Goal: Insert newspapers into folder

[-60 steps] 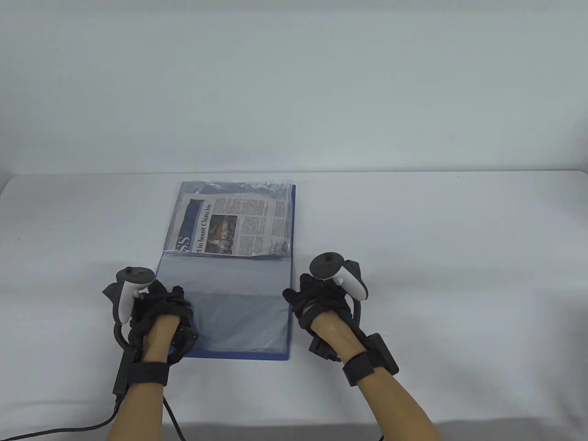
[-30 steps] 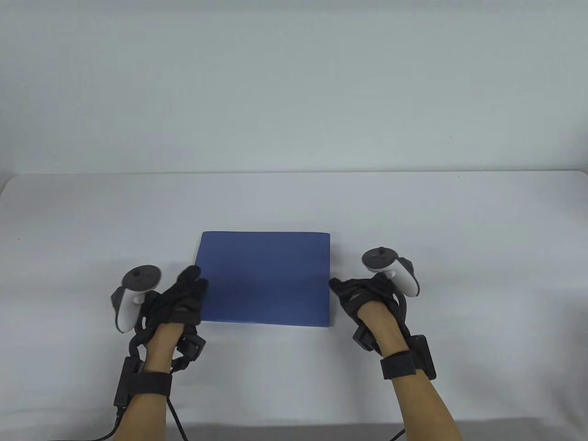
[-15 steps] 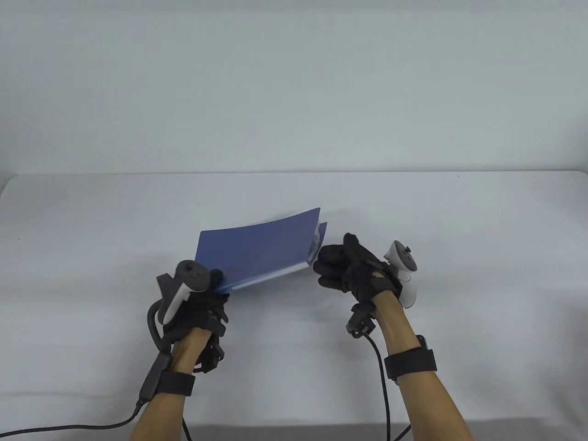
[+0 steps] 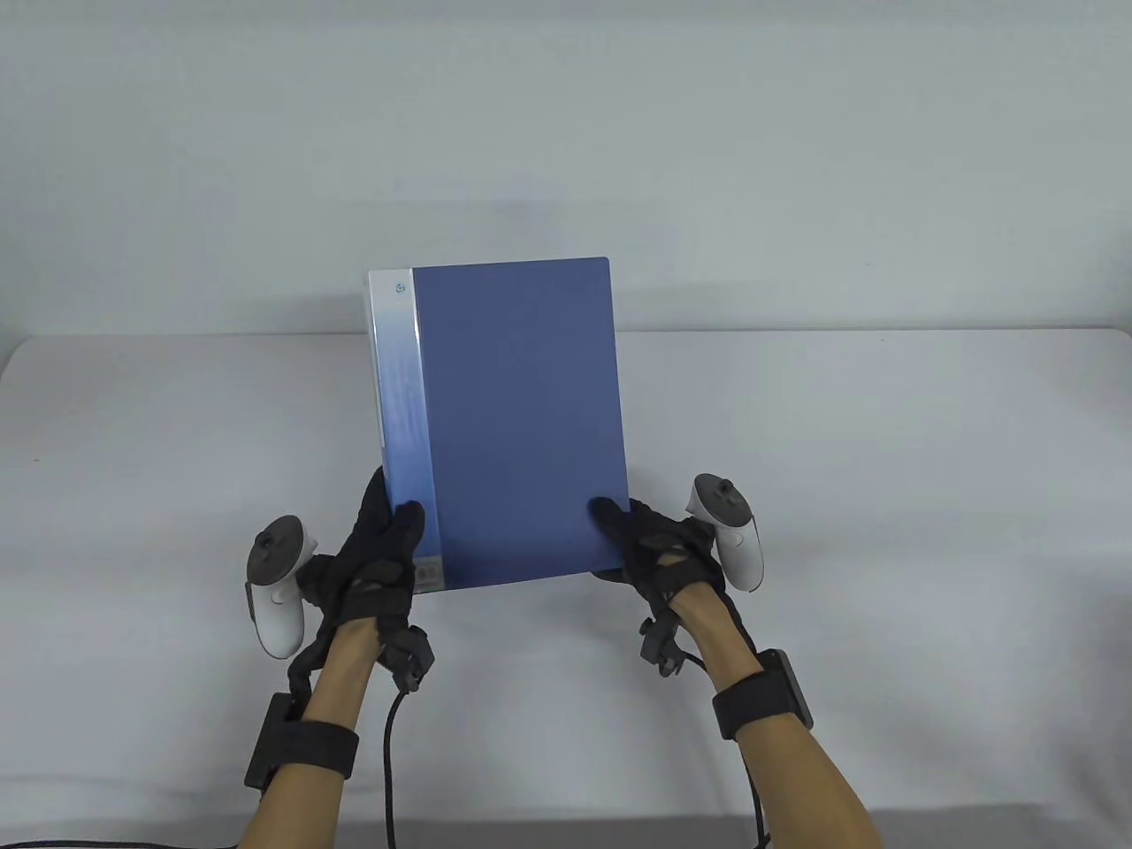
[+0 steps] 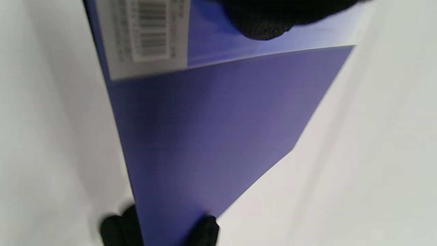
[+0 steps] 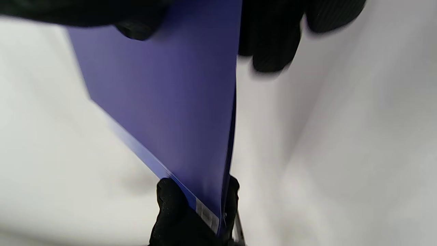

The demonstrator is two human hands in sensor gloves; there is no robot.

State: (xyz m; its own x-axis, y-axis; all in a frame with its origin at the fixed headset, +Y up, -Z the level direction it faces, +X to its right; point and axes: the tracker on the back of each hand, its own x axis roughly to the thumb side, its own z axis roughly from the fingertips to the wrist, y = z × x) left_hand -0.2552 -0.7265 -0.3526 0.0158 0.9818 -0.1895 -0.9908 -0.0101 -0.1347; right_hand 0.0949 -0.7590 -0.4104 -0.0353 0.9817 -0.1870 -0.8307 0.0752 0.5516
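A closed blue folder (image 4: pixel 513 416) with a pale spine strip (image 4: pixel 400 389) on its left side is held up off the table, cover facing the table view. My left hand (image 4: pixel 380 553) grips its lower left corner, thumb on the cover. My right hand (image 4: pixel 650 548) grips its lower right corner. The folder fills the left wrist view (image 5: pixel 218 136), with a barcode label (image 5: pixel 146 32) near my fingers (image 5: pixel 263 20). It also shows in the right wrist view (image 6: pixel 164 92), where my fingers (image 6: pixel 273 37) clasp its edge. No newspaper shows.
The white table (image 4: pixel 884 495) stretches under the folder and to both sides. A pale wall (image 4: pixel 566 133) rises behind its far edge. Glove cables (image 4: pixel 389 769) trail off the near edge.
The open folder with the newspaper inside was closed, then lifted off the table. Both hands have turned it upright and now hold it by its lower corners.
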